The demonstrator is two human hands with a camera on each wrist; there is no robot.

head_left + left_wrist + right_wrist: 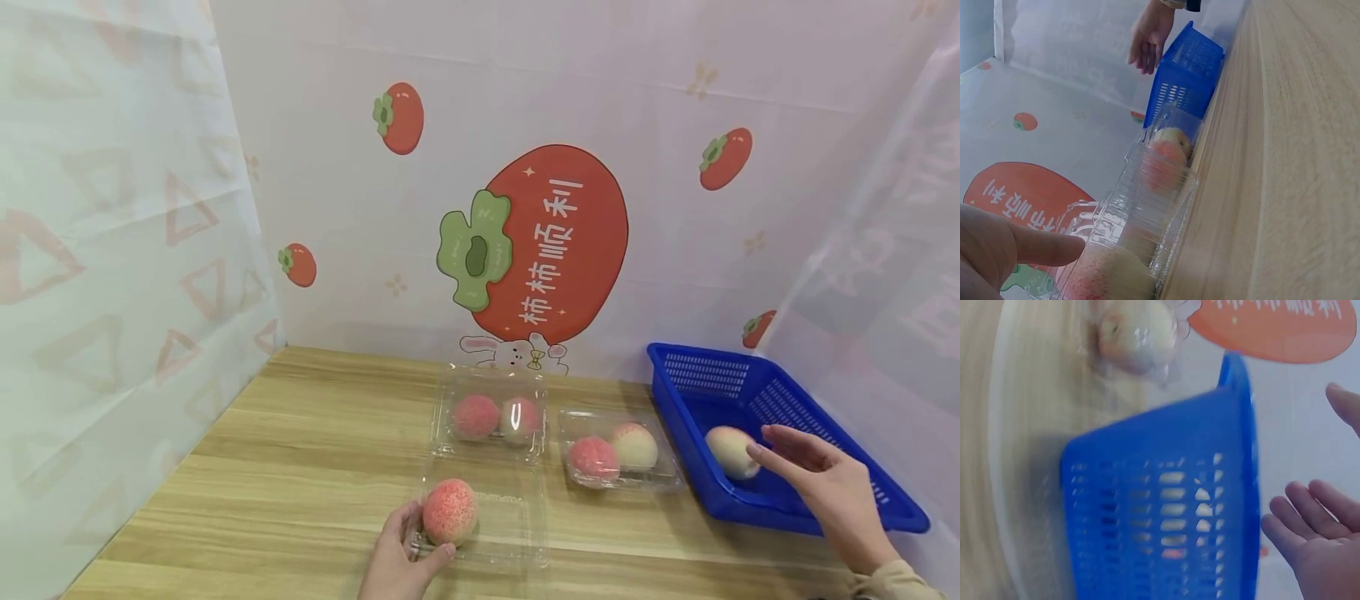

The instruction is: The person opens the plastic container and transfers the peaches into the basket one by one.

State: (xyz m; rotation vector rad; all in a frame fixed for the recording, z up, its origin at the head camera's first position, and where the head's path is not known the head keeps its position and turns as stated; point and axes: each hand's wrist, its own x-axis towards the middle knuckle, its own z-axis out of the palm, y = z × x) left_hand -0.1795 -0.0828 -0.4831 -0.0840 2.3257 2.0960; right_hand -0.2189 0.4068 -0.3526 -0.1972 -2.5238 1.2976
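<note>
A pink-speckled peach (450, 512) sits in the left part of an open clear plastic clamshell box (510, 533). My left hand (405, 554) holds that box by its near left corner, fingers along the side and thumb at the front, close against the peach. In the left wrist view the thumb (1054, 247) lies along the box wall beside the peach. Over the blue basket (678, 442) my right hand (832, 479) is spread with nothing in it. A pale peach (731, 452) lies in the basket, just left of the fingertips.
Behind the open tray, two peaches (476, 417) show through clear plastic. A second clear box (660, 479) with a pink and a pale peach stands between there and the basket. Printed cloth walls (337, 192) enclose the wooden table (300, 467) at back and sides.
</note>
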